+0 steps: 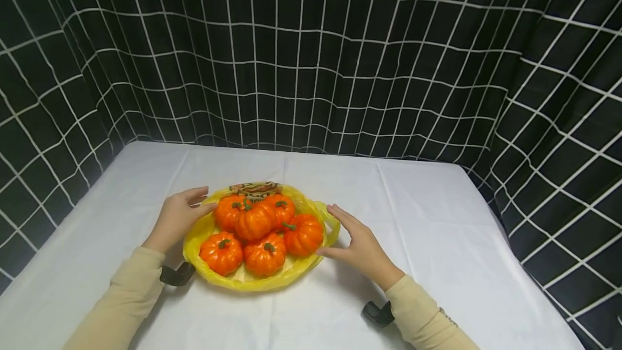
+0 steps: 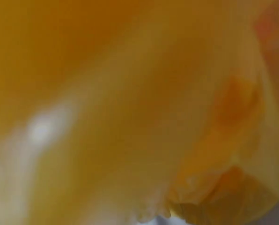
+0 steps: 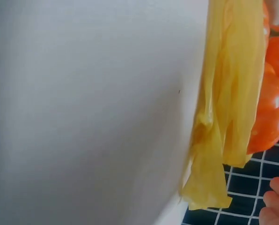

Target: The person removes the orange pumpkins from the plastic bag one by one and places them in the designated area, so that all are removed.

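Observation:
A yellow plastic bag [image 1: 241, 286] lies spread wide on the table, its rim turned out. Inside it sit several small orange pumpkins [image 1: 265, 255] with green stems, one resting on top of others. My left hand [image 1: 176, 219] is at the bag's left edge, fingers loosely bent toward it; whether they touch it is unclear. On the opposite side, my right hand [image 1: 360, 244] has thumb and fingers spread beside a bag handle [image 1: 332, 224]. Blurred yellow plastic [image 2: 130, 117] fills the left wrist view. The right wrist view has fingers [image 3: 276, 205] below a pumpkin [image 3: 270, 115].
A white cloth [image 1: 427, 226] covers the table. Black curtains with a white grid [image 1: 311, 58] stand behind it and along both sides. At the bag's back edge is a crumpled brown printed patch [image 1: 256, 190]. Dark wrist cameras [image 1: 378, 314] hang under both sleeves.

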Demonstrator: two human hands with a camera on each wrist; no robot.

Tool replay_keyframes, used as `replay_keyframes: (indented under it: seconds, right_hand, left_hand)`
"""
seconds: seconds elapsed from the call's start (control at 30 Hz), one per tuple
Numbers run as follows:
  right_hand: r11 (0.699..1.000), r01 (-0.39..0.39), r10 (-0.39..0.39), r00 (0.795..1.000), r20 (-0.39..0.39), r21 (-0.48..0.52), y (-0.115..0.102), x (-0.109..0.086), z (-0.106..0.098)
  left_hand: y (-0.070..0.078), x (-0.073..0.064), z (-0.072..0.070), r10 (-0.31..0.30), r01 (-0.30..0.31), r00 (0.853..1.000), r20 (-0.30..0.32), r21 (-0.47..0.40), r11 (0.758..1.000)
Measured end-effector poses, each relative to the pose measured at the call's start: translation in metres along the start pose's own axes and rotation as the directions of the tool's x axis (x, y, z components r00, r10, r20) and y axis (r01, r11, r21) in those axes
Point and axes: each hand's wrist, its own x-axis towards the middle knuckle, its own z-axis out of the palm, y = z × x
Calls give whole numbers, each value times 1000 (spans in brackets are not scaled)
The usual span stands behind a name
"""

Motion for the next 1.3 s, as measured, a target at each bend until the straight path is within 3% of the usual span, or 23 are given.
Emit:
replay_keyframes:
  seconds: [0.27,0.47,0.83,1.3]
  right_hand:
    - [1000,12,-12,1000,19,7,-8,3,5]
    - [1000,-21,21,998,62,4,-10,4,10]
    - [1000,-7,6,998,62,11,-15,10,19]
    - [998,-63,61,997,55,25,-16,16,26]
  left_hand:
    - [-1,-2,2,-18,17,1000,-24,-47,999]
    - [-5,-3,4,-6,3,999,-41,-64,998]
    - [-6,-7,9,-79,69,992,-94,-104,992]
    - [-6,-8,15,-63,51,988,-138,-91,995]
